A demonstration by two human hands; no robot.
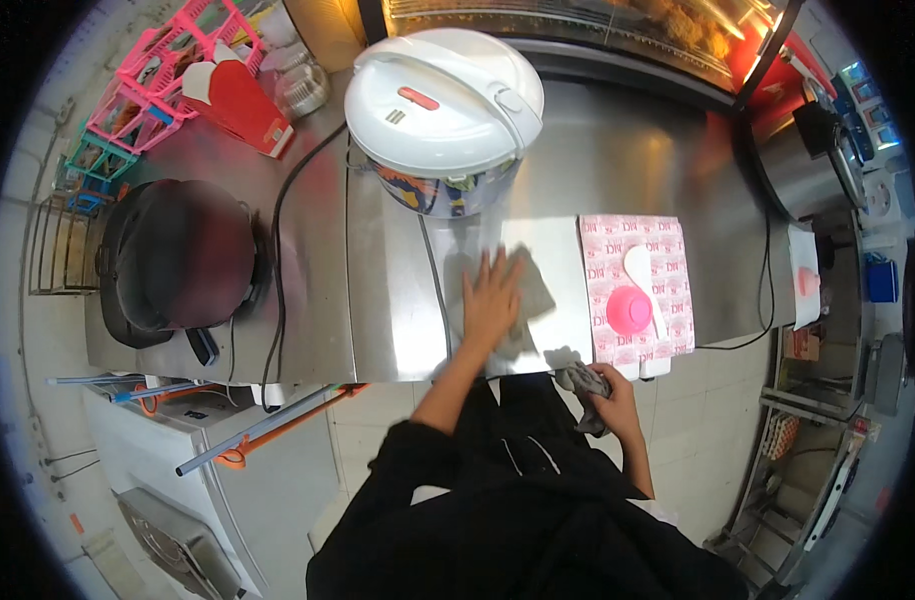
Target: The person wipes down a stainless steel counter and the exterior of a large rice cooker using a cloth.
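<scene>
My left hand point(493, 300) is spread over the stainless steel counter point(397, 300), with its fingers apart and nothing held. Its shadow falls beside it; whether the palm rests on the metal I cannot tell. A crumpled grey cloth point(589, 390) is gripped in my right hand point(613, 397) at the counter's front edge. Beyond my left hand stands a white-lidded rice cooker point(442, 105) with a patterned body. To the right, a pink printed paper sheet point(607, 259) bears a pink bowl point(628, 310) and a white rice paddle point(639, 264).
A black pan-like cooker point(180, 255) sits at left, near a black power cable point(279, 225). A red paper carton point(240, 105) and pink plastic baskets point(154, 75) are behind it. A lit glass food display point(577, 30) lines the back. At right stands a large metal pot point(802, 165).
</scene>
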